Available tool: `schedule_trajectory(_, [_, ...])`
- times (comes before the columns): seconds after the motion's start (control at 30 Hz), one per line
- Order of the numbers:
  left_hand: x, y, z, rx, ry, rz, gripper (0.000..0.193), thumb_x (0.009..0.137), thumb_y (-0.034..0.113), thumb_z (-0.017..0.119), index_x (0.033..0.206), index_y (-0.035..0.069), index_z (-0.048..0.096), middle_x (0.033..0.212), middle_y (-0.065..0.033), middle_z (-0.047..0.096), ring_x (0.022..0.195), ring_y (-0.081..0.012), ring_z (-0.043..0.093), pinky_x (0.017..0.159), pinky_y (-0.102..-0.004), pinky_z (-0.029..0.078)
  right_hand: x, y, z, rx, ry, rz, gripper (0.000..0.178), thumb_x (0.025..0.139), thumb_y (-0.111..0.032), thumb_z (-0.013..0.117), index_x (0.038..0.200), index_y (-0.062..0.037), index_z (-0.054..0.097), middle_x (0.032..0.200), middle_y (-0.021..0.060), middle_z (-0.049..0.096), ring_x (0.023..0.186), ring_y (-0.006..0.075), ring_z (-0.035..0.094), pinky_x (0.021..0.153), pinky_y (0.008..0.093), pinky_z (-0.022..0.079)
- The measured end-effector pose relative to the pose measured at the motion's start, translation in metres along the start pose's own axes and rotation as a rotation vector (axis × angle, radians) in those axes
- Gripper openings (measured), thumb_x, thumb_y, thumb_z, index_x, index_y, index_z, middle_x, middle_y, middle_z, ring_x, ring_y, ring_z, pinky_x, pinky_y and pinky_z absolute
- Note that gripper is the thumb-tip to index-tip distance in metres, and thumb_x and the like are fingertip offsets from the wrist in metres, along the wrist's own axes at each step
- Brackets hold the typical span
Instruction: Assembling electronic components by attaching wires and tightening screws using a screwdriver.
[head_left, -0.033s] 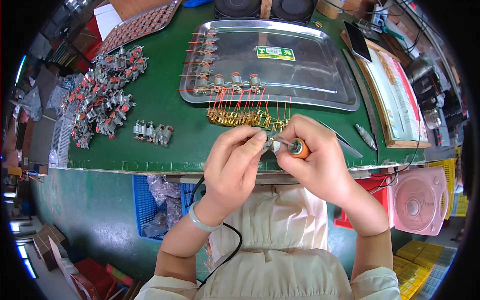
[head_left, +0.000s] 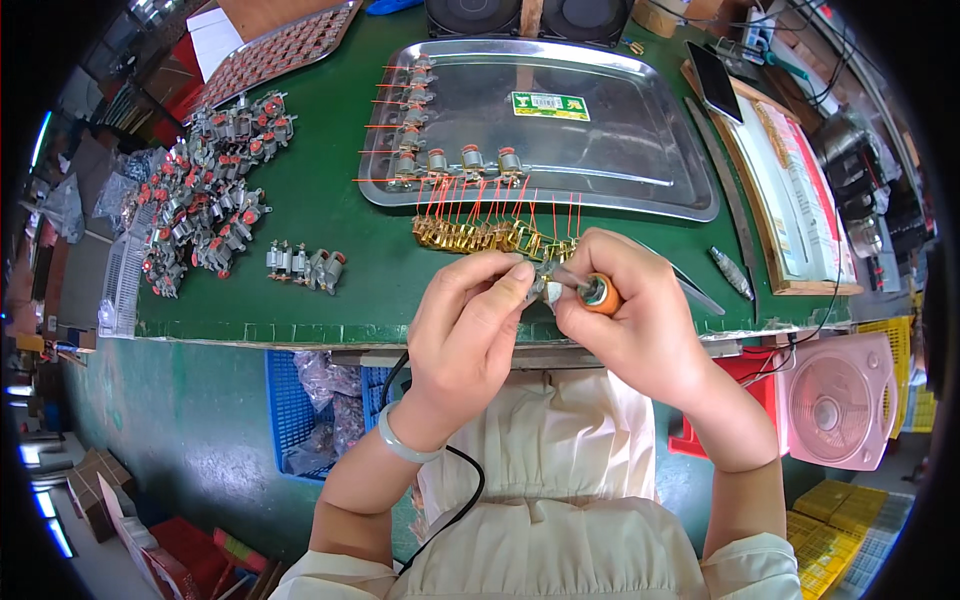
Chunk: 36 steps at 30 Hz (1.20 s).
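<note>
My left hand [head_left: 470, 315] pinches a small silver metal part, seemingly a small motor [head_left: 540, 287], between thumb and fingers just beyond the table's near edge. Much of that part is hidden by the fingertips. Closed around an orange-handled tool [head_left: 603, 294] with a metal shaft is my right hand [head_left: 635, 315]. The shaft points left, its tip at the part; whether they touch is unclear. Just beyond my hands lies a row of brass brackets [head_left: 470, 238] with upright red wires. Several small motors [head_left: 473, 158] line the left and near sides of a metal tray [head_left: 640, 200].
A heap of small motors [head_left: 215, 190] covers the table's left side, with a short row of motors [head_left: 305, 265] nearer me. Tweezers [head_left: 700, 295] and a small tube [head_left: 732, 272] lie right of my hands. A phone [head_left: 713, 80] rests on a wooden-framed board [head_left: 790, 200].
The orange-handled tool has tilted very slightly in my right hand. My left hand and everything on the table stay as they were.
</note>
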<state>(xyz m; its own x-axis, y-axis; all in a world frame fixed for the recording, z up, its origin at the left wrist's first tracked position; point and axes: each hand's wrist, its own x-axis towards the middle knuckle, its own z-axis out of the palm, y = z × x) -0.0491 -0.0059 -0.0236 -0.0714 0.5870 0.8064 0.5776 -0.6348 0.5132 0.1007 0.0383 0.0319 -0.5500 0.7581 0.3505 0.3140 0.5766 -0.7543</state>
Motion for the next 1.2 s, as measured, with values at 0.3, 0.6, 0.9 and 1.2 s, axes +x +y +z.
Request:
schedule_trajectory(0.3, [0.002, 0.001, 0.004, -0.117, 0.020, -0.101, 0.027, 0.072, -0.008, 0.060, 0.098, -0.001, 0.057, 0.089, -0.0137, 0.056, 0.077, -0.0225, 0.058, 0.065, -0.0265, 0.048, -0.002, -0.003, -0.010, 0.171, -0.081, 0.265, 0.013, 0.071, -0.006, 0.059, 0.079, 0.0023, 0.053, 0.066, 0.0111, 0.051, 0.057, 0.0154, 0.049, 0.054, 0.0274, 0.039])
schedule_trajectory(0.6, [0.020, 0.008, -0.016, -0.877, 0.065, -0.860, 0.025, 0.085, 0.006, 0.053, 0.108, -0.002, 0.046, 0.092, -0.0124, 0.058, 0.080, -0.0205, 0.061, 0.070, -0.0297, 0.053, -0.005, 0.032, -0.027, -0.389, 0.017, -0.121, 0.044, 0.063, 0.006, 0.061, 0.104, -0.0026, 0.049, 0.095, 0.0095, 0.059, 0.073, 0.0231, 0.061, 0.062, 0.0293, 0.047])
schedule_trajectory(0.9, [0.019, 0.013, -0.010, -0.748, -0.044, -0.814, 0.019, 0.086, 0.009, 0.051, 0.101, -0.003, 0.049, 0.091, -0.0154, 0.059, 0.077, -0.0242, 0.063, 0.064, -0.0288, 0.054, -0.008, 0.028, -0.031, -0.354, 0.045, -0.031, 0.053, 0.064, 0.004, 0.062, 0.113, -0.0035, 0.042, 0.093, 0.0117, 0.061, 0.074, 0.0225, 0.062, 0.060, 0.0298, 0.049])
schedule_trajectory(1.2, [0.024, 0.017, 0.004, -0.871, -0.123, -0.814, 0.017, 0.083, 0.005, 0.056, 0.097, -0.004, 0.051, 0.089, -0.0138, 0.059, 0.073, -0.0225, 0.063, 0.062, -0.0272, 0.055, -0.001, 0.008, -0.031, 0.684, -0.029, 0.511, 0.045, 0.073, -0.003, 0.061, 0.114, 0.0008, 0.042, 0.090, 0.0056, 0.060, 0.056, 0.0013, 0.046, 0.042, 0.0150, 0.033])
